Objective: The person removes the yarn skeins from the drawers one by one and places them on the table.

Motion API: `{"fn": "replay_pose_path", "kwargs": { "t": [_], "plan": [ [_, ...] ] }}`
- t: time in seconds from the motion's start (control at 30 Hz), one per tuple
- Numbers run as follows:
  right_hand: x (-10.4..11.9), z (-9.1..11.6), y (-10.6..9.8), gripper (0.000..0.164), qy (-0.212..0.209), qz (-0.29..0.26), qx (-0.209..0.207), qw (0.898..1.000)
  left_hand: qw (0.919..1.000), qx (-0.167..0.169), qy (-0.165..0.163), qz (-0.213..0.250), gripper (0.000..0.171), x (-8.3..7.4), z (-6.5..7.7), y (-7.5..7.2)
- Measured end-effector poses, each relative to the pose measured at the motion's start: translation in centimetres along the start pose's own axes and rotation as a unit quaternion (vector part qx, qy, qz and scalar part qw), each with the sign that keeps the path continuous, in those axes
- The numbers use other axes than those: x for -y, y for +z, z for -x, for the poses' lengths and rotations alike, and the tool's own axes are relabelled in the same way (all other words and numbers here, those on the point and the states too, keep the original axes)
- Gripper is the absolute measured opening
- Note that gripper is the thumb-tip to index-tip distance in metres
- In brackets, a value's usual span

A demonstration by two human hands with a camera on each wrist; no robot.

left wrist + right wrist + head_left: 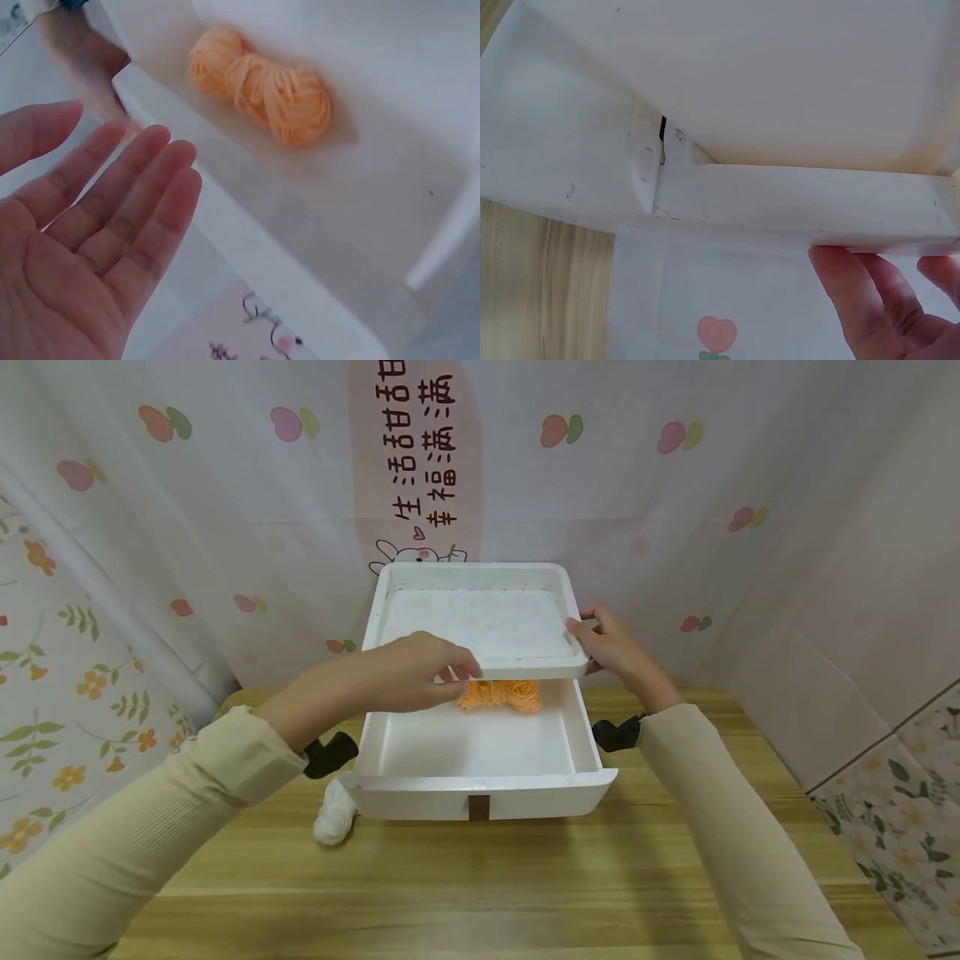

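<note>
Drawer [442,743] was opened, 1 orange skein [491,695] stored; 1 white skein [333,816] was left outside on table [480,893]. Left hand [416,672] was held empty, fingers parted; box [528,672] was clamped by right hand [613,647] fingers.

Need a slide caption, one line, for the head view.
Orange yarn skein in an open white drawer, left hand above it, right hand holding the box rim.

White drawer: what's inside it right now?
An orange yarn bundle lies toward the back of the white drawer; the left wrist view shows it more fully. Bare white floor shows in front. Anything deeper, under the box top, is covered.
</note>
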State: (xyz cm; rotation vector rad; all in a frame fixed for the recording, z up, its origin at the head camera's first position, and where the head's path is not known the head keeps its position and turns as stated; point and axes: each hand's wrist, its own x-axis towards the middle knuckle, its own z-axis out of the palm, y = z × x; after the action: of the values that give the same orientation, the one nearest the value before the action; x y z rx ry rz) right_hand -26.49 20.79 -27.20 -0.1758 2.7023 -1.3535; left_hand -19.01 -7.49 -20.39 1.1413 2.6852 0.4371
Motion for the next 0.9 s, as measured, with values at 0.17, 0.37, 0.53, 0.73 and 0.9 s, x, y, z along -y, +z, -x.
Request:
{"fn": "replay_pose_path", "kwargs": {
  "t": [0.17, 0.37, 0.53, 0.73, 0.9],
  "plan": [
    [-0.1, 0.0, 0.2, 0.058, 0.002, -0.005, 0.001, 1.0, 0.9941, 0.104, -0.015, -0.027, 0.038, -0.7, -3.1, 1.8],
    [0.2, 0.1, 0.2, 0.057, 0.001, -0.016, 0.009, 1.0, 0.98, 0.167, -0.017, -0.107, 0.053, -1.6, -5.6, 4.1],
    [0.2, 0.1, 0.1, 0.057, -0.003, -0.022, 0.013, 1.0, 0.9653, 0.202, -0.093, -0.137, 0.068, -2.2, -6.6, 5.3],
    [0.1, -0.1, 0.1, 0.057, -0.003, -0.02, 0.009, 1.0, 0.9507, 0.204, -0.164, -0.166, 0.073, -2.6, -7.3, 6.2],
    [-0.1, -0.1, 0.0, 0.056, -0.008, -0.021, 0.009, 1.0, 0.9516, 0.195, -0.16, -0.175, 0.071, -2.6, -7.7, 6.5]
  ]
}}
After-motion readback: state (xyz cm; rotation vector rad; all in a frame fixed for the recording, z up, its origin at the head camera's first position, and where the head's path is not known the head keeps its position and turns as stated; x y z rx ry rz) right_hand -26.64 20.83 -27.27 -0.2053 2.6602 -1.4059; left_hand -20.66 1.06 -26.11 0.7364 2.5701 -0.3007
